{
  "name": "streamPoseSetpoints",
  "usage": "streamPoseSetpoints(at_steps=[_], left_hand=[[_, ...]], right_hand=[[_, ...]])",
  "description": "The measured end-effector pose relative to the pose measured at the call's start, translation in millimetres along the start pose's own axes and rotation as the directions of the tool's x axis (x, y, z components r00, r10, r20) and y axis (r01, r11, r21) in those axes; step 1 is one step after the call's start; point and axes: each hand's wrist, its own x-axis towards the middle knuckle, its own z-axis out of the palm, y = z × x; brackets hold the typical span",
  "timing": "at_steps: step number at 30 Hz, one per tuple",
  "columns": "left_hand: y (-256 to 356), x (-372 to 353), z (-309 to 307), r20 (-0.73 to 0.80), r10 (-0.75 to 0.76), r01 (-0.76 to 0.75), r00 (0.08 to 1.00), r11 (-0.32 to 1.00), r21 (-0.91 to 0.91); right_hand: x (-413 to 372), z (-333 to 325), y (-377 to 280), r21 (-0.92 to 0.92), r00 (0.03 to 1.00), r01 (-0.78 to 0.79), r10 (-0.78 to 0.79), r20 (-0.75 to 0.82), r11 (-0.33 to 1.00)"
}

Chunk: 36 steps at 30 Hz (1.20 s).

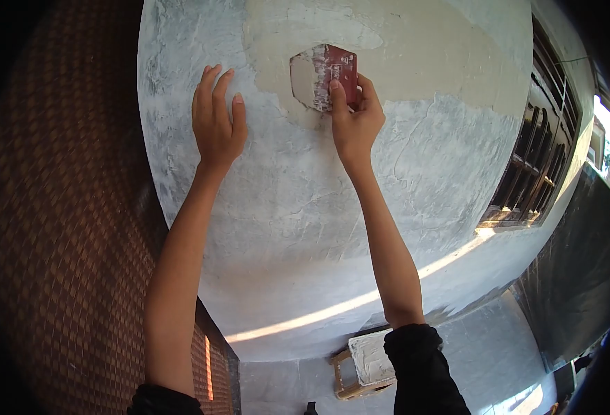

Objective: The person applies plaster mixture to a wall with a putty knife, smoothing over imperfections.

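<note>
I see the right hand (354,121) pinching a red scraper (329,77) between thumb and curled fingers, its putty-smeared blade flat on the wall (305,228), high up near the wall's middle, where a beige coat (429,55) meets grey. The left hand (216,121) lies open, fingers straight, holding nothing, towards the wall's left edge beside the brickwork (63,228). A barred window (533,166) is at the right edge. Below is a wooden board (363,363) of what looks like white plaster, partly behind the right sleeve.
</note>
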Motion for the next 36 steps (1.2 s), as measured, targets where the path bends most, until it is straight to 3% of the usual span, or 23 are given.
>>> streamPoseSetpoints(at_steps=[6, 8, 10, 12, 16, 17, 18, 20, 22, 24, 26, 27, 30, 32, 34, 36], left_hand=[[4.8, 0.0, 0.6, 0.008, -0.022, 0.021, 1.000, 0.999, 0.046], [3.3, 0.0, 1.2, 0.005, -0.012, 0.011, 1.000, 0.999, 0.046], [1.0, 0.2, -0.5, 0.009, -0.003, 0.003, 1.000, 1.000, 0.023], [0.9, 1.1, 0.3, 0.000, 0.011, -0.011, 1.000, 1.000, 0.010], [3.2, -0.5, -0.7, 0.011, 0.000, -0.001, 1.000, 0.999, 0.042], [5.2, 0.6, 0.2, 0.011, -0.002, 0.001, 1.000, 0.998, 0.068], [4.3, 0.9, 1.5, 0.011, -0.003, 0.002, 1.000, 0.998, 0.066], [2.1, 0.3, 1.8, 0.002, -0.003, 0.003, 1.000, 0.999, 0.041], [0.0, -0.5, 1.1, 0.009, -0.006, 0.006, 1.000, 1.000, 0.020], [-1.2, -1.0, -0.3, 0.011, -0.001, 0.001, 1.000, 1.000, 0.005], [-0.2, -0.7, 0.8, 0.011, -0.005, 0.005, 1.000, 0.999, 0.034], [-0.8, 0.8, 1.7, 0.001, -0.004, 0.004, 1.000, 0.999, 0.037], [0.3, -1.7, 1.5, 0.012, -0.004, 0.004, 1.000, 0.999, 0.036], [-2.1, -0.5, 1.8, -0.007, 0.016, -0.016, 1.000, 1.000, 0.022], [-0.6, -0.5, 2.2, -0.006, 0.014, -0.014, 1.000, 1.000, 0.024], [-1.0, 0.6, 2.8, -0.015, 0.011, -0.011, 1.000, 0.999, 0.033]], right_hand=[[23.5, -72.7, 11.3, 0.063, 0.935, -0.065, 0.083, -0.346, 0.996], [13.4, -62.9, 6.5, 0.231, 0.970, -0.046, 0.098, -0.221, 0.972], [-8.2, -38.0, 6.6, 0.188, 0.995, -0.083, 0.093, -0.046, 0.979], [-26.7, -23.4, 6.5, 0.027, 0.997, -0.073, 0.073, 0.028, 0.997], [-14.4, -65.5, 19.1, -0.061, 0.967, -0.074, 0.056, -0.249, 0.995], [-10.8, -69.7, 14.5, 0.082, 0.951, -0.066, 0.088, -0.295, 0.994], [-8.9, -66.9, 12.6, 0.080, 0.951, -0.066, 0.087, -0.296, 0.995], [-11.4, -52.9, 12.6, 0.127, 0.990, -0.014, 0.031, -0.137, 0.992], [-24.0, -30.4, 2.2, 0.031, 0.996, -0.081, 0.080, 0.033, 0.996], [-21.8, -35.4, 15.7, -0.097, 0.999, -0.035, 0.035, 0.001, 0.995], [-12.1, -63.5, 28.4, -0.082, 0.989, -0.066, 0.054, -0.138, 0.994], [-10.5, -69.4, 20.6, 0.076, 0.976, -0.067, 0.081, -0.201, 0.995], [-17.6, -61.6, 9.7, 0.171, 0.984, -0.119, 0.139, -0.109, 0.978], [-28.9, -46.1, 19.1, 0.009, 0.998, -0.053, 0.052, 0.022, 0.999], [-27.1, -50.8, 19.7, -0.117, 0.998, -0.043, 0.037, -0.059, 0.992], [-24.7, -60.7, 16.2, 0.045, 0.974, -0.081, 0.089, -0.210, 0.996]])
